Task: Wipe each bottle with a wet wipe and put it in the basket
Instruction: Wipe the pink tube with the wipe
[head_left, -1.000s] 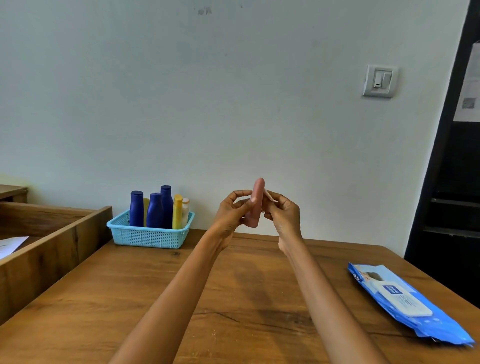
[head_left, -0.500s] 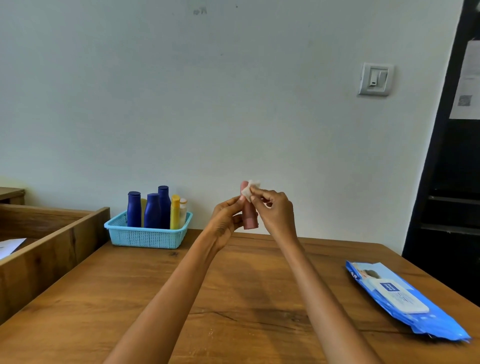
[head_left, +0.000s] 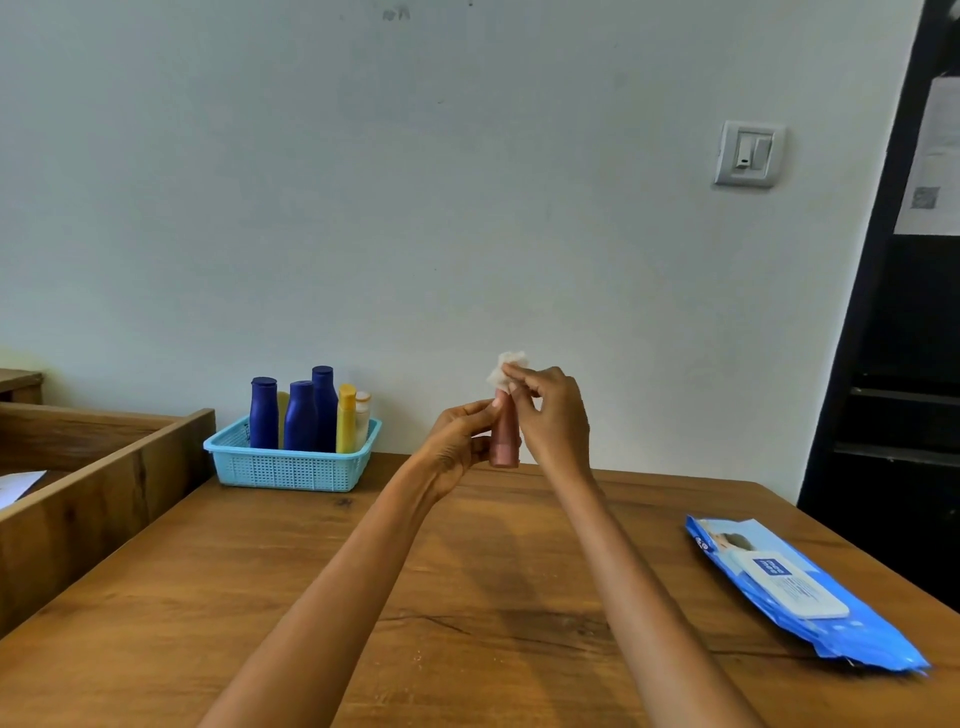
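Observation:
I hold a small pink bottle (head_left: 505, 439) upright above the far middle of the wooden table (head_left: 291, 582). My left hand (head_left: 460, 441) grips its side. My right hand (head_left: 550, 415) pinches a crumpled white wet wipe (head_left: 506, 368) over the bottle's top. A light blue basket (head_left: 291, 467) stands at the far left by the wall. In it are three dark blue bottles (head_left: 300, 415), a yellow bottle (head_left: 346, 418) and a small pale one (head_left: 362, 415).
A blue pack of wet wipes (head_left: 795, 592) lies flat near the table's right edge. A wooden partition (head_left: 98, 493) rises along the left side, with a sheet of paper (head_left: 18, 486) behind it. A dark shelf unit (head_left: 898, 395) stands at the right.
The wipe went from hidden behind the bottle to bunched on its top, under my right fingers. The bottle dropped a little lower in my left hand.

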